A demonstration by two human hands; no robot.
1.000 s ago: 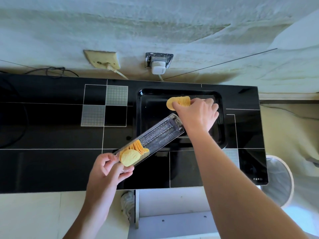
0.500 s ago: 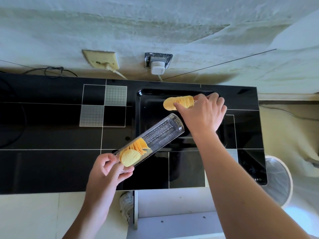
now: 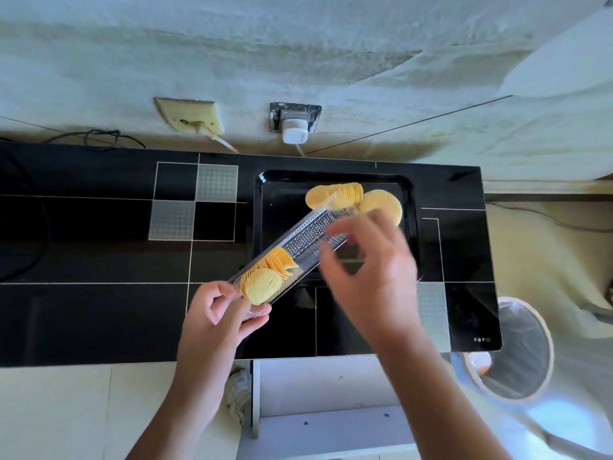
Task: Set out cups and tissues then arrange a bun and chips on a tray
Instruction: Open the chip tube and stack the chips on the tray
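A black tray [image 3: 265,227] lies on the black glass counter [image 3: 83,320]. In its far part lies a stack of yellow chips [image 3: 335,195] next to a pale round bun [image 3: 381,204]. My left hand [image 3: 219,323] grips the near end of a long clear plastic chip container [image 3: 308,240], which slants up toward the tray with several chips [image 3: 265,280] left at its lower end. My right hand [image 3: 371,270] is blurred above the container's upper end, fingers loosely curled and holding nothing.
Two wall sockets [image 3: 295,122] with plugs and cables sit behind the counter. A white bin [image 3: 517,350] stands on the floor at the right. A white shelf unit [image 3: 325,406] is below the counter's front edge.
My right hand has let go of the chip stack on the tray and pulled back toward the container. The bun is now uncovered. The left hand and container have barely moved.
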